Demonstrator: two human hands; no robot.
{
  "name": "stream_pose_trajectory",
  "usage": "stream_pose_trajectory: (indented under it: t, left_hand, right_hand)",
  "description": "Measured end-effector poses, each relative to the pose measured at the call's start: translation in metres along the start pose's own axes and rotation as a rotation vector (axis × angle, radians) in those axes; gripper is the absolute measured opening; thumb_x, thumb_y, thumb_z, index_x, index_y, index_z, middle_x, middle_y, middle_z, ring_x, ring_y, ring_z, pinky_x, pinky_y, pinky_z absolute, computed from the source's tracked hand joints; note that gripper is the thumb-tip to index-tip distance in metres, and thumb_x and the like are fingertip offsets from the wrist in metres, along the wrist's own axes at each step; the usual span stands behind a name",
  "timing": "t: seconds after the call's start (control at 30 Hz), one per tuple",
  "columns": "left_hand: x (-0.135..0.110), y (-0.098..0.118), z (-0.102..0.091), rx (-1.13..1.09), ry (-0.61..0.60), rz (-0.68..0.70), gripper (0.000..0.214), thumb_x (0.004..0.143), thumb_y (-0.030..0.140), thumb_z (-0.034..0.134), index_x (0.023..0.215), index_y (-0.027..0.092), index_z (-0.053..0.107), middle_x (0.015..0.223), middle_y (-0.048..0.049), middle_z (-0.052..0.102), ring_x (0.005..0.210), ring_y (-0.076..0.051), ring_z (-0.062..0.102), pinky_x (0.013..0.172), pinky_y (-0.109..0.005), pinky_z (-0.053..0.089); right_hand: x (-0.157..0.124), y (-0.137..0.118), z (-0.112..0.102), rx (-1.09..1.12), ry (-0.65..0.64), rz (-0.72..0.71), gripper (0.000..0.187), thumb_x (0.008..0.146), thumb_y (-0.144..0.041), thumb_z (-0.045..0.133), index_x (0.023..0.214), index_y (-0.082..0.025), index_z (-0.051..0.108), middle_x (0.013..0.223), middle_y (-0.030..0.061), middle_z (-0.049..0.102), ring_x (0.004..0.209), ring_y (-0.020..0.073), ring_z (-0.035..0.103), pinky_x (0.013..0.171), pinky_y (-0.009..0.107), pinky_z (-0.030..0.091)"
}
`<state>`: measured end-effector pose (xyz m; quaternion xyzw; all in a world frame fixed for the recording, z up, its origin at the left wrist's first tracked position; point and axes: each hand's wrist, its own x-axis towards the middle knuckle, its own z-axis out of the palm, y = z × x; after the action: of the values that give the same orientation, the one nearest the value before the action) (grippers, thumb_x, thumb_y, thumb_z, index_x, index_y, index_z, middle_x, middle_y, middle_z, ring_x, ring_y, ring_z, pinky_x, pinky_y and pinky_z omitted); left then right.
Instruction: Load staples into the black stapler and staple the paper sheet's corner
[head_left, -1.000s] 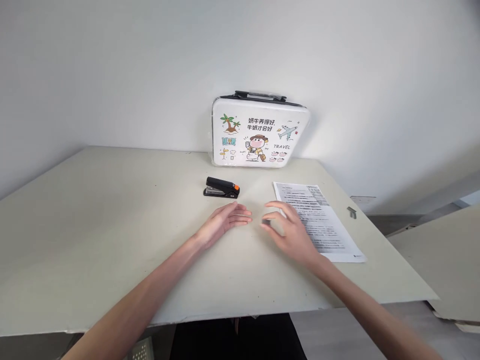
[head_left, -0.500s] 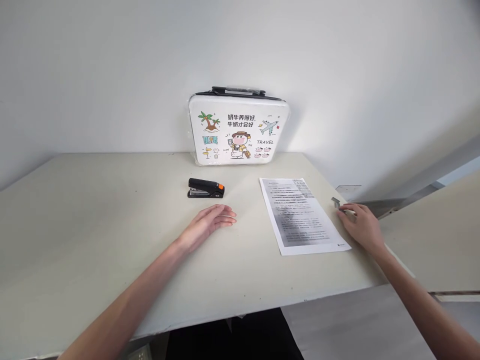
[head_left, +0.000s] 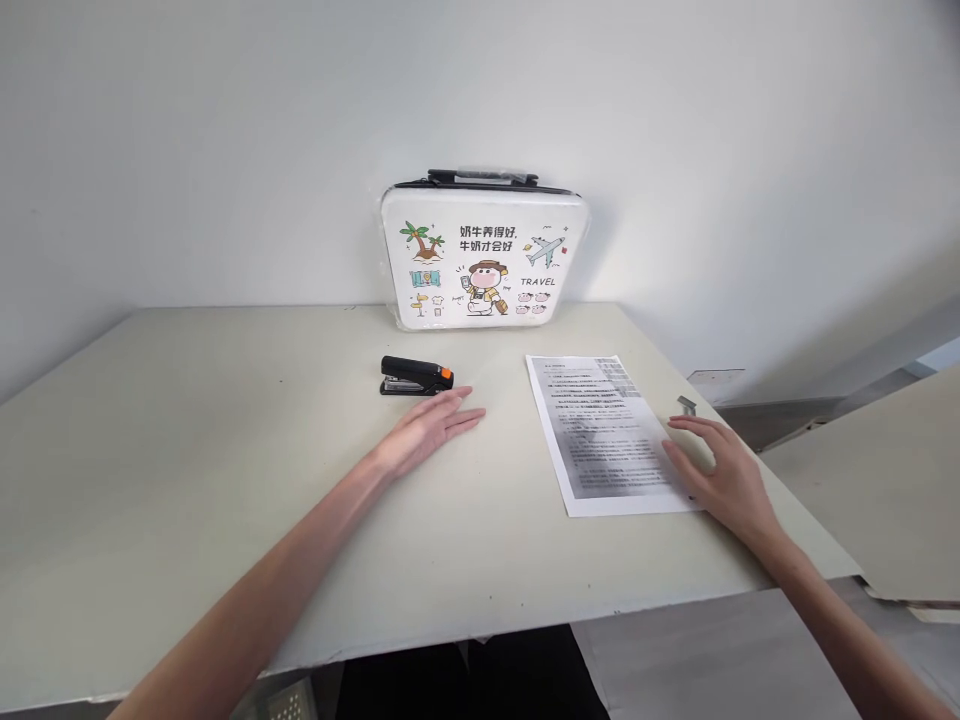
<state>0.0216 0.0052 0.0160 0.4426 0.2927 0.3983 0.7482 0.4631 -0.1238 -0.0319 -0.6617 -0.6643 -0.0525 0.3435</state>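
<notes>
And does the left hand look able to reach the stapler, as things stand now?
Probably yes: the left hand is open, right beside the black stapler, and no other object shows between them.

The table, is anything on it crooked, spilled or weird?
Nothing looks spilled or knocked over. Two little oddities: a grey patch darkens part of the printed sheet, perhaps a shadow or a poor print, and a few dark specks dot the table near its front edge, making it look slightly dirty.
</notes>
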Motion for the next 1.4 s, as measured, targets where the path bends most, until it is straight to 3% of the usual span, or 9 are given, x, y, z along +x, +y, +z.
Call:
stream_pose_trajectory:
  t: [0.1,0.3,0.6,0.77,0.93,1.1,1.17,1.27,1.4]
  left_hand:
    - [0.011,0.002,-0.005,-0.051,0.035,0.030,0.030,0.095,0.033,0.076,0.121,0.018,0.077,0.165,-0.0137,0.048,0.136,-0.039,0.064,0.128,-0.055,0.037]
    - [0.011,0.005,-0.013,-0.039,0.120,0.065,0.031,0.094,0.033,0.078,0.120,0.016,0.078,0.155,-0.0164,0.059,0.133,-0.036,0.066,0.127,-0.050,0.040]
    - [0.013,0.010,-0.018,-0.039,0.245,0.106,0.027,0.090,0.031,0.077,0.114,0.017,0.077,0.147,-0.0170,0.065,0.130,-0.034,0.068,0.124,-0.049,0.042]
    - [-0.001,0.010,-0.017,0.073,0.248,0.153,0.031,0.088,0.038,0.079,0.111,0.017,0.076,0.147,-0.0165,0.065,0.125,-0.034,0.071,0.122,-0.051,0.042]
    - [-0.037,0.006,-0.001,0.701,0.170,0.186,0.037,0.094,0.052,0.073,0.123,0.029,0.075,0.146,-0.0089,0.067,0.140,-0.035,0.057,0.126,-0.053,0.034]
    - [-0.071,-0.004,0.007,1.036,-0.006,0.286,0.047,0.095,0.051,0.072,0.138,0.030,0.069,0.162,-0.0064,0.053,0.162,-0.033,0.025,0.134,-0.050,0.010]
    - [-0.081,-0.006,-0.002,1.061,0.022,0.236,0.057,0.094,0.053,0.073,0.145,0.030,0.064,0.169,-0.0056,0.044,0.165,-0.034,0.016,0.134,-0.050,0.002]
    - [-0.093,0.000,-0.028,1.088,0.093,0.216,0.065,0.090,0.057,0.077,0.147,0.030,0.063,0.170,-0.0043,0.041,0.165,-0.034,0.017,0.134,-0.050,-0.003]
    - [-0.104,0.022,-0.069,1.263,0.129,0.211,0.065,0.092,0.061,0.071,0.149,0.031,0.063,0.170,-0.0029,0.041,0.163,-0.031,0.024,0.134,-0.047,0.000]
  right_hand:
    - [0.000,-0.008,0.001,0.014,-0.092,-0.084,0.040,0.102,-0.052,0.058,0.135,-0.029,0.063,0.145,0.0093,0.066,0.139,0.0327,0.059,0.116,0.053,0.047]
    - [-0.004,-0.012,0.002,0.013,-0.309,-0.150,0.057,0.102,-0.056,0.058,0.155,-0.035,0.051,0.167,0.0047,0.048,0.159,0.0349,0.035,0.126,0.060,0.037]
    - [-0.003,-0.013,0.003,-0.005,-0.384,-0.165,0.059,0.105,-0.056,0.053,0.160,-0.036,0.047,0.172,0.0037,0.039,0.160,0.0337,0.034,0.129,0.061,0.035]
    - [-0.010,-0.029,0.001,-0.009,-0.390,-0.202,0.061,0.105,-0.055,0.052,0.163,-0.038,0.042,0.173,0.0035,0.037,0.160,0.0331,0.034,0.130,0.063,0.029]
    - [-0.030,-0.076,0.001,0.055,-0.419,-0.326,0.067,0.102,-0.051,0.062,0.164,-0.043,0.037,0.172,0.0045,0.039,0.158,0.0346,0.039,0.129,0.069,0.028]
    - [-0.045,-0.164,0.021,0.225,-0.464,-0.462,0.070,0.097,-0.053,0.070,0.161,-0.040,0.045,0.168,0.0092,0.045,0.154,0.0380,0.043,0.128,0.073,0.026]
    - [-0.045,-0.199,0.033,0.303,-0.482,-0.467,0.067,0.095,-0.058,0.072,0.156,-0.037,0.053,0.164,0.0101,0.050,0.151,0.0396,0.045,0.128,0.072,0.027]
    - [-0.036,-0.235,0.046,0.426,-0.577,-0.483,0.056,0.097,-0.056,0.070,0.149,-0.037,0.061,0.158,0.0077,0.055,0.148,0.0367,0.047,0.124,0.063,0.040]
    - [-0.013,-0.243,0.057,0.599,-0.633,-0.448,0.041,0.104,-0.046,0.062,0.143,-0.035,0.064,0.154,0.0070,0.058,0.146,0.0290,0.050,0.119,0.052,0.049]
